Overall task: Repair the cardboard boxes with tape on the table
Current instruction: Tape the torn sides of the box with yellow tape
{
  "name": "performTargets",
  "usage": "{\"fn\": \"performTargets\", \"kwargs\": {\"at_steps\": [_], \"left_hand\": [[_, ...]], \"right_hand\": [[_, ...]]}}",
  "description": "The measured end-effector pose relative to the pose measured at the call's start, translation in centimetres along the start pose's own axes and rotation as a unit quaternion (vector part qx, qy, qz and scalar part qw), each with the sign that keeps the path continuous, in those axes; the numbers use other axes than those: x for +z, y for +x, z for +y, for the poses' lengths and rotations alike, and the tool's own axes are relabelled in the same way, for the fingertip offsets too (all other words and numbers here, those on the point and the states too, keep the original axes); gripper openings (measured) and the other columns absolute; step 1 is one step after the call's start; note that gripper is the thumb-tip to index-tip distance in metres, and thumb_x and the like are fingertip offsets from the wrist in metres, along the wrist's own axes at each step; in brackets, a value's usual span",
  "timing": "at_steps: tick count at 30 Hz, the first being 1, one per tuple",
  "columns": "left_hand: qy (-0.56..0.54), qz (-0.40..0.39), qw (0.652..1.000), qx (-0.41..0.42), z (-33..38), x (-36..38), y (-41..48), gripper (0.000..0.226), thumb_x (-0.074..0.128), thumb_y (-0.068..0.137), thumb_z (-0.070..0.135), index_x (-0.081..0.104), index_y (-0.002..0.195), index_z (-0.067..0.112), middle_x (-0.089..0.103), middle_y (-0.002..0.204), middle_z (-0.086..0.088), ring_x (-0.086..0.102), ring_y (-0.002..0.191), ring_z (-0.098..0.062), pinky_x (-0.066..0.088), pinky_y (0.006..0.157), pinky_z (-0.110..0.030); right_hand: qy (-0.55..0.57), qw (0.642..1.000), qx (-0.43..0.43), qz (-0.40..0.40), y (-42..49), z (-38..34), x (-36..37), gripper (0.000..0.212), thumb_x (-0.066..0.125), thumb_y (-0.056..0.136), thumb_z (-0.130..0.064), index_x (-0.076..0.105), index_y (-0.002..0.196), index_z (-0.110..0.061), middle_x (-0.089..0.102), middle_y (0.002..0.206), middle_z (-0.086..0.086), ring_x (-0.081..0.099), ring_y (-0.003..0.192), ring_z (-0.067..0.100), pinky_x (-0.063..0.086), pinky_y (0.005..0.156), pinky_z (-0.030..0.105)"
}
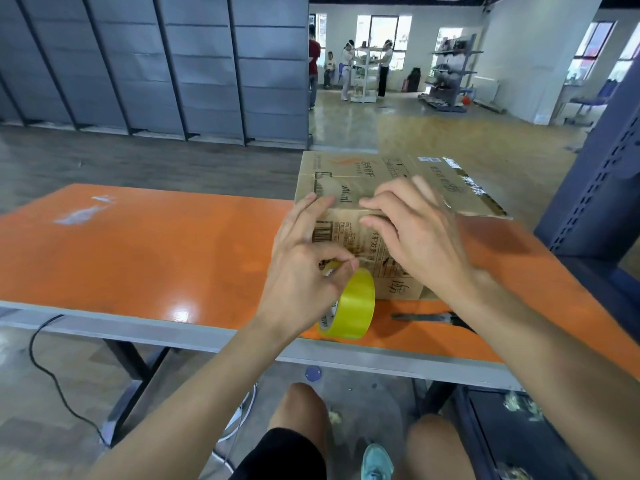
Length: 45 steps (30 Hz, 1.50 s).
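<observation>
On my feed the cardboard box [372,173] sits right of centre on the orange table [156,254], its printed near face toward me and its near top edge running left to right across the frame. Both hands are on it. The left hand [304,271] pinches the upper rim of the yellow tape roll [356,303] between thumb and forefinger, while its other fingers [311,209] reach straight up to the box's left top corner. The right hand [415,233] lies flat and uncurled over that top edge, fingers pointing left and pressing down, gripping nothing. What matters for the next move is that the roll stands on edge just below and left of the right hand, hard by the near face, with its axle roughly parallel to the top edge. I judge tape would pay out up the face and over the edge, where the right hand is already nearer to smooth it. I can't make out the strip itself, since clear tape over brown board does not show here. The board looks matte and creased, with worn flap edges and a glossy taped band along the upper right side. The roll is slick and bright, and the tabletop is glossy. A dark slim tool [429,317] lies on the table below the box, partly under my right forearm.
</observation>
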<state>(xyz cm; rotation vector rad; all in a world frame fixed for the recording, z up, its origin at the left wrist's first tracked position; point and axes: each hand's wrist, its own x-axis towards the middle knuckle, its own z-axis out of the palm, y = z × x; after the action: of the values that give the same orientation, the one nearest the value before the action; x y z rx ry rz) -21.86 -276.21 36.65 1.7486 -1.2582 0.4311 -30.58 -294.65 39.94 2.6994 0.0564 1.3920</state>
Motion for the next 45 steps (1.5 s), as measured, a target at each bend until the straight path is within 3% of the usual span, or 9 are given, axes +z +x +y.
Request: {"fn": "performTargets", "kwargs": {"at_steps": [11,17,21,27,29,33,37,42,45], "left_hand": [[0.000,-0.004,1.000,-0.008,0.2,-0.2,0.1,0.008,0.076,0.082,0.030,0.082,0.084,0.027,0.045,0.155,-0.003,0.024,0.152,-0.020,0.023,0.123,-0.039],[-0.026,-0.003,0.999,-0.039,0.8,-1.2,0.4,0.010,0.082,0.085,0.024,0.082,0.087,0.033,0.049,0.152,0.002,0.028,0.149,-0.013,0.021,0.123,-0.034],[-0.039,0.036,0.998,-0.044,1.7,-2.0,1.0,0.005,0.081,0.086,0.024,0.081,0.086,0.029,0.058,0.133,0.011,0.043,0.132,-0.009,0.028,0.110,-0.013],[-0.108,0.056,0.989,-0.079,3.3,-3.1,2.6,0.015,0.079,0.088,0.026,0.077,0.080,0.038,0.063,0.077,0.016,0.057,0.085,-0.008,0.039,0.084,-0.017],[-0.135,0.052,0.985,-0.099,3.5,-3.3,3.1,0.011,0.080,0.088,0.022,0.080,0.081,0.031,0.059,0.070,0.019,0.057,0.078,-0.003,0.041,0.077,-0.016],[-0.133,0.027,0.984,-0.115,3.0,-3.8,4.0,0.007,0.081,0.087,0.021,0.081,0.080,0.024,0.057,0.068,0.018,0.055,0.068,0.003,0.039,0.070,-0.013],[-0.109,-0.001,0.990,-0.091,2.2,-4.6,5.6,0.006,0.081,0.086,0.026,0.082,0.081,0.028,0.060,0.070,0.019,0.054,0.071,0.001,0.041,0.073,-0.016],[-0.118,-0.020,0.988,-0.101,1.2,-4.6,7.7,0.004,0.080,0.087,0.027,0.082,0.084,0.026,0.067,0.071,0.026,0.058,0.071,0.005,0.043,0.073,-0.016],[-0.123,-0.035,0.985,-0.115,-0.3,-4.2,8.8,0.005,0.080,0.088,0.028,0.082,0.084,0.027,0.074,0.079,0.022,0.062,0.076,0.005,0.045,0.078,-0.021]], "right_hand": [[0.014,1.000,0.008,-0.020,0.8,-0.2,-0.5,0.028,0.065,0.096,-0.036,0.069,0.105,-0.009,0.062,0.105,0.004,0.052,0.095,0.026,0.044,0.078,0.038],[0.005,0.994,0.078,-0.076,-0.9,-1.7,-1.3,0.049,0.077,0.086,-0.029,0.059,0.130,-0.015,0.055,0.125,0.001,0.043,0.112,0.021,0.041,0.093,0.035],[0.067,0.989,0.124,-0.041,-2.4,-3.7,-3.3,0.038,0.060,0.097,-0.014,0.058,0.135,-0.014,0.054,0.129,0.002,0.049,0.115,0.023,0.038,0.100,0.033],[0.332,0.876,0.313,-0.158,-3.5,-8.0,-5.2,0.064,0.048,0.098,-0.057,0.029,0.155,-0.034,0.057,0.137,-0.009,0.057,0.120,0.006,0.046,0.101,0.031],[0.356,0.862,0.328,-0.148,-3.6,-8.8,-4.8,0.076,0.055,0.095,-0.056,0.019,0.158,-0.035,0.063,0.124,-0.006,0.061,0.102,0.003,0.048,0.091,0.025],[0.381,0.847,0.359,-0.087,-3.3,-9.5,-4.5,0.070,0.063,0.095,-0.049,0.028,0.155,-0.037,0.052,0.145,-0.018,0.058,0.116,-0.004,0.049,0.101,0.030],[0.370,0.826,0.420,-0.069,-2.5,-10.3,-4.0,0.046,0.066,0.094,-0.044,0.049,0.135,-0.034,0.054,0.118,-0.030,0.056,0.107,-0.009,0.043,0.086,0.014],[0.354,0.810,0.467,-0.027,-1.3,-10.5,-3.0,0.045,0.064,0.095,-0.046,0.053,0.134,-0.026,0.059,0.127,-0.011,0.057,0.112,0.007,0.045,0.096,0.028],[0.362,0.806,0.467,-0.043,-1.2,-10.6,-2.8,0.038,0.061,0.098,-0.037,0.050,0.132,-0.026,0.056,0.106,-0.020,0.056,0.087,-0.012,0.043,0.081,0.009]]}}
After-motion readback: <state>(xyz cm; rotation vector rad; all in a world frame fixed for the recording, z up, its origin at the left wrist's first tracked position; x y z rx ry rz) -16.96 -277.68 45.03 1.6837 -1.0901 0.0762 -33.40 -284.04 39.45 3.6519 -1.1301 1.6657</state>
